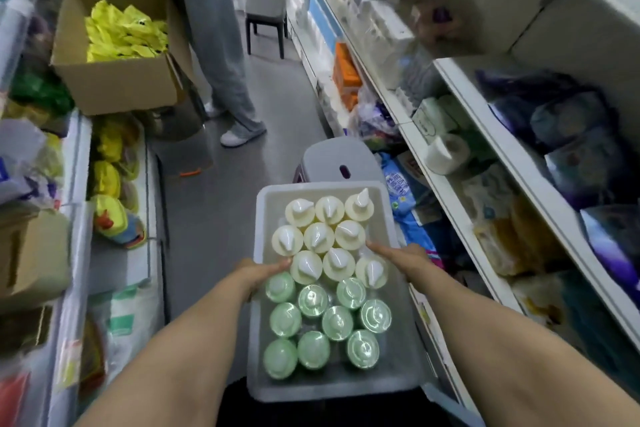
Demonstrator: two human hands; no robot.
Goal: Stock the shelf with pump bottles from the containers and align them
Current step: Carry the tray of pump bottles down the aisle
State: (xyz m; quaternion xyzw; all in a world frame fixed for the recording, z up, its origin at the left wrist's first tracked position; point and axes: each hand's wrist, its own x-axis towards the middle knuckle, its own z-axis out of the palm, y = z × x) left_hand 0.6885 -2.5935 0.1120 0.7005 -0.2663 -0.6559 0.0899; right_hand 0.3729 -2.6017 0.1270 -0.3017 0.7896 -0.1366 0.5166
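A translucent grey container (pixel 313 187) sits low in the aisle in front of me. Its far half holds several pale yellow pump bottles (pixel 318 237) with white pump heads. Its near half holds several green bottles (pixel 337 322) with round clear caps. My left hand (pixel 258 274) grips the container's left rim, thumb lying over the edge beside a yellow bottle. My right hand (pixel 407 258) grips the right rim the same way, its other fingers hidden outside the wall. The white shelf (pixel 450 184) runs along my right.
A grey stool (pixel 332 158) stands just beyond the container. A person in grey trousers (pixel 221 45) stands further up the aisle near a chair (pixel 266 24). An open cardboard box (pixel 117 83) of yellow packs sits on the left. Goods crowd both shelf rows.
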